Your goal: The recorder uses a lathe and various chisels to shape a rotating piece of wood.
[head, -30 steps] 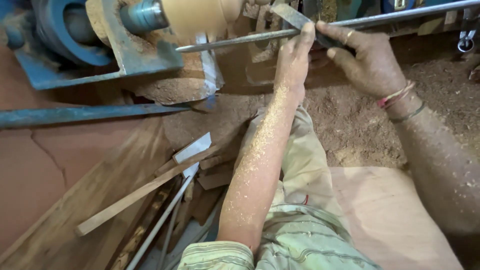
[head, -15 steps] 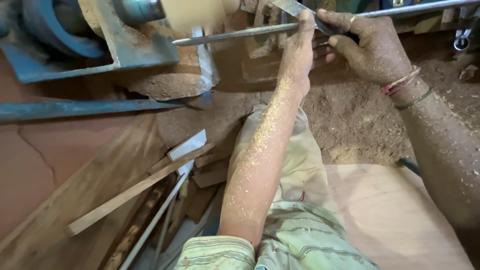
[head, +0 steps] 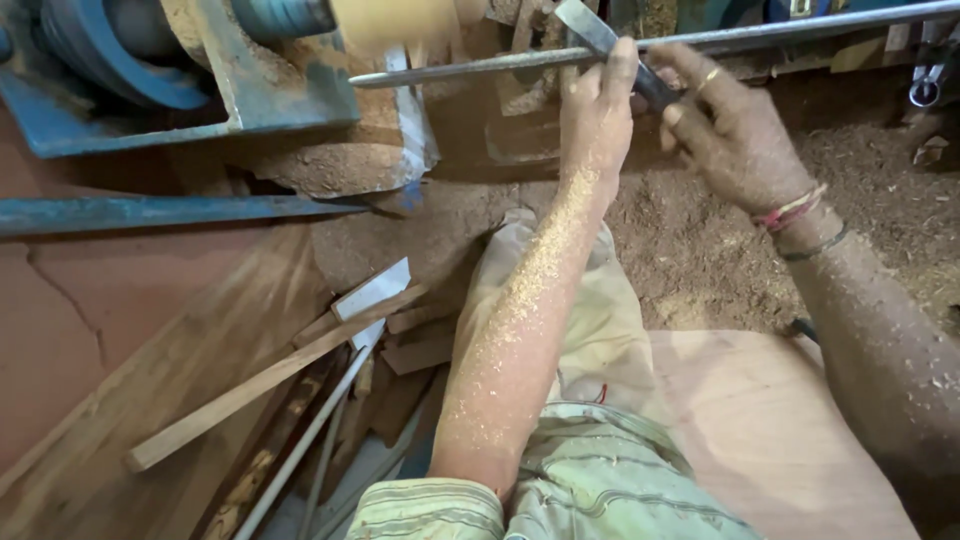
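Both hands grip a flat steel chisel [head: 610,45]: left hand [head: 597,115] near its blade, right hand [head: 735,130] around the handle, across a far metal tool-rest bar [head: 480,68].

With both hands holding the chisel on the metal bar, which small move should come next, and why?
Probably ease the chisel tip left toward the pale wooden piece. The left hand steadies it on the metal bar, the right hand grips its handle, yet the tip sits apart from the wood.
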